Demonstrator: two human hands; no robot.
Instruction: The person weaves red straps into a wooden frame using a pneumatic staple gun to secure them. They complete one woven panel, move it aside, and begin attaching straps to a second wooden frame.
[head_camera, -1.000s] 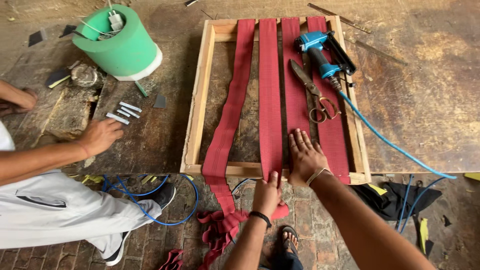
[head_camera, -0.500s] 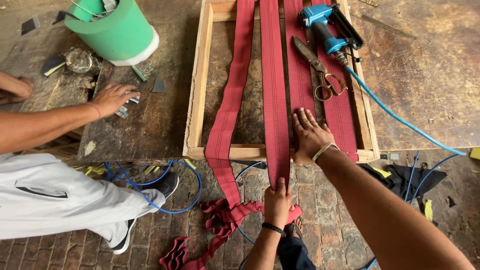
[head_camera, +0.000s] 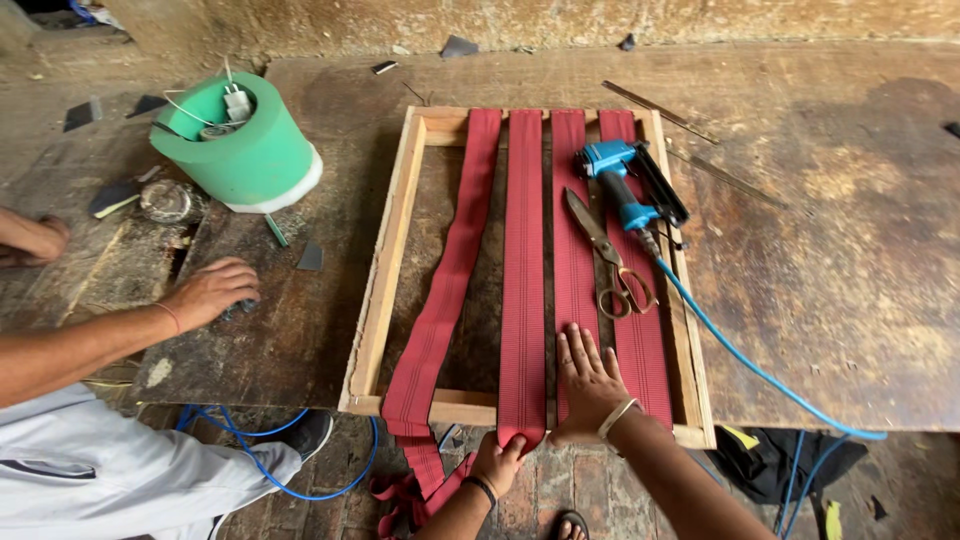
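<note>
Your left hand (head_camera: 497, 462) is pinching the loose end of the second red woven webbing strap (head_camera: 524, 270) just below the near rail of the square wooden frame (head_camera: 392, 240), strap running straight away from you, while your right hand (head_camera: 588, 385) lies flat and open on the strap beside it.

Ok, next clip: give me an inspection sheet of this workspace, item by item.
Surface: worn wooden table, stained.
Job's things: wooden frame with four red webbing strips laid lengthwise.
Clutter: scissors, blue staple gun, green bucket, small scraps.
Grip: left hand pinches a strip end below the frame; right hand presses flat on webbing.
Cables: blue hose from the gun.
Surroundings: another person's hand on the table; brick floor.
</note>
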